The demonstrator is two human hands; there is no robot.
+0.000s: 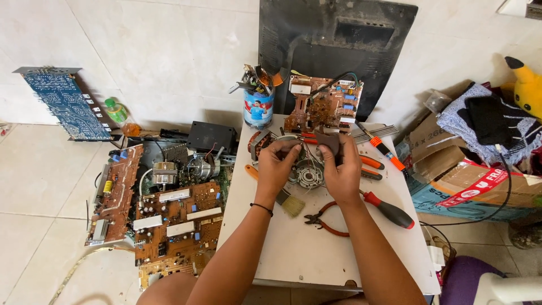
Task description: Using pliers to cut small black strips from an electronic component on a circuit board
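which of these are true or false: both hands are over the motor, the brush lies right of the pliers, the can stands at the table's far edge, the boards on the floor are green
1. Both hands, left hand and right hand, are over the motor: true.
2. The brush lies right of the pliers: false, it lies left of them.
3. The can stands at the far edge of the table: true.
4. The boards on the floor are green: false, brown.

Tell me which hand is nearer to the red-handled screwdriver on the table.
Right. The right hand is just up and left of the screwdriver; the left hand is farther left, beyond the round motor part.
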